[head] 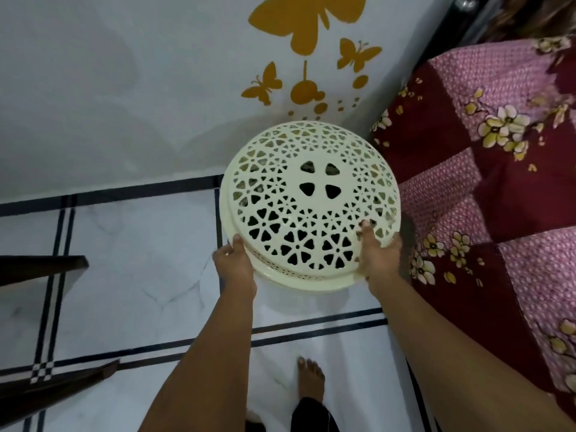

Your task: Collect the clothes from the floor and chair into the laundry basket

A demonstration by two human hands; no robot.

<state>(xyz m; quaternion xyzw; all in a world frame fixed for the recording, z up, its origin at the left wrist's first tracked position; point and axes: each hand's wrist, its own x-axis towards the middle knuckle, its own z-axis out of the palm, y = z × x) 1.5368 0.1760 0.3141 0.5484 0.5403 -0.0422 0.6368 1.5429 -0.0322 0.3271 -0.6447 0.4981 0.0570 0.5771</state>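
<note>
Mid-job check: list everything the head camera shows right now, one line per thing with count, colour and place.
laundry basket lid: one, cream, perforated, held at centre near the wall
butterfly decals: several, mustard yellow, on the white wall above the lid
bedspread: one, maroon and pink floral patchwork, right side
floor: white marble tiles with black border lines
dark wooden furniture: two pieces, left edge, kind unclear
left hand: gripping the lid's near-left rim
right hand: gripping the lid's near-right rim
bare foot: one, bottom centre

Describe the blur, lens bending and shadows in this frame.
Head view: wide-angle bending curves the floor lines and wall; the basket lid is fairly sharp; slight motion blur on the right hand; soft, even light, with a faint shadow beneath the lid.
</note>
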